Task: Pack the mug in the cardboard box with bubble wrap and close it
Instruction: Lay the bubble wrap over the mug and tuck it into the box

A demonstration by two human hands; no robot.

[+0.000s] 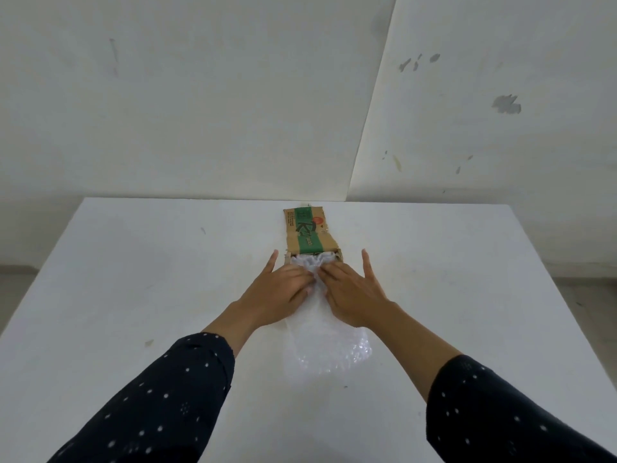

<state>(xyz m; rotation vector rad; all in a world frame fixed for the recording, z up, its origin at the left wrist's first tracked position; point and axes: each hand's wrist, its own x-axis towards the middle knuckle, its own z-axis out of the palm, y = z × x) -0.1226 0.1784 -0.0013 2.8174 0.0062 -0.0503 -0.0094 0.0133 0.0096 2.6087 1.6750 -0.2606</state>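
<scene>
Pressing down with both palms, the person works crumpled bubble wrap into the open mouth of the cardboard box, which lies near the far edge of the white table, about midway along it. The left hand and the right hand lie side by side on the wrap just in front of the opening, fingers flattened and pushing on the plastic rather than clenched, with each outermost finger stretched out toward the box's sides.

By the look of it, the task is somewhere in the middle: some wrap is already bunched white inside the opening, yet a long tail of it trails back across the table toward the near edge. The mug cannot be seen; whether it sits inside the box or within the wrap under the hands cannot be told. Tucking in the rest and closing the box remain.

The box is brown with a green printed band, worn and ragged along its flap edges.
</scene>
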